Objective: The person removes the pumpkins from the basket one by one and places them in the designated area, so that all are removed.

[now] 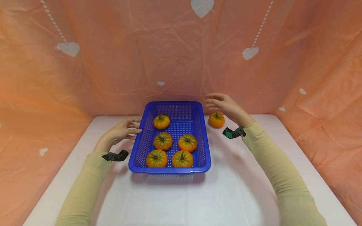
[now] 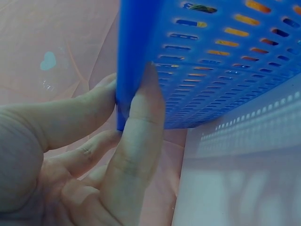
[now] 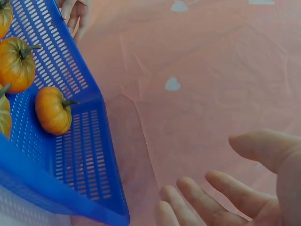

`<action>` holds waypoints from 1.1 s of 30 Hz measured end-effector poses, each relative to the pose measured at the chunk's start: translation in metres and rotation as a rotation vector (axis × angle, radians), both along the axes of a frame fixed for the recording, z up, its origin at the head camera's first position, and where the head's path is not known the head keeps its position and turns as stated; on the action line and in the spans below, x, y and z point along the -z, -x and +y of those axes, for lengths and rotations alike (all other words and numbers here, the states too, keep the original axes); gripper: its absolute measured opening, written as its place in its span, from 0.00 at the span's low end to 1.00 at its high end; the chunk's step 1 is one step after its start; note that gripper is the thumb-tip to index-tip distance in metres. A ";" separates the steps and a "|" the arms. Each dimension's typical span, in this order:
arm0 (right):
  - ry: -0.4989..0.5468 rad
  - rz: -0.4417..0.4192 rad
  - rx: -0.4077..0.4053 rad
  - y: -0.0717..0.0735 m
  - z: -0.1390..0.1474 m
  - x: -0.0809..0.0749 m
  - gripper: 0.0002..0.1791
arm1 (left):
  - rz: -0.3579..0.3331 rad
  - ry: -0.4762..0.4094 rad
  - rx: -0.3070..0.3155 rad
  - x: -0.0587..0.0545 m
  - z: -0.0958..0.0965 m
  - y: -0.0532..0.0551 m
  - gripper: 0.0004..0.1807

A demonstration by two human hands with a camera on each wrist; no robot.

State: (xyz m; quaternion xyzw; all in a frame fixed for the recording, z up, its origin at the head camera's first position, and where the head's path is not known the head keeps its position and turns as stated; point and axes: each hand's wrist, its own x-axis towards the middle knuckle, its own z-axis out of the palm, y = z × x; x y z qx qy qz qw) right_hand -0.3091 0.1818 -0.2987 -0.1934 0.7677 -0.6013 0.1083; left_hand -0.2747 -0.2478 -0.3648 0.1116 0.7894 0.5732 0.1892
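A blue plastic basket [image 1: 169, 170] with slotted walls stands on the white table, and several small orange-green pumpkins [image 1: 187, 143] lie inside it. My left hand [image 1: 122, 130] is at the basket's left side. The left wrist view has its thumb [image 2: 80, 113] and fingers [image 2: 134, 141] on either side of the rim, pinching it. My right hand [image 1: 224, 106] hovers beyond the far right corner of the basket, fingers parted and holding nothing. Below it, outside the basket, one more pumpkin [image 1: 216, 120] sits on the table near the back edge.
A pinkish-orange cloth [image 1: 175, 56] with white hearts hangs behind the table and along both sides. White cloth [image 1: 169, 201] covers the tabletop. Dark wrist cameras [image 1: 234, 133] are strapped at both sleeve cuffs.
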 end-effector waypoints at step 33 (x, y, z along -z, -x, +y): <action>-0.238 -0.083 -0.344 -0.002 -0.066 0.019 0.22 | -0.006 0.012 -0.011 -0.001 0.000 -0.002 0.37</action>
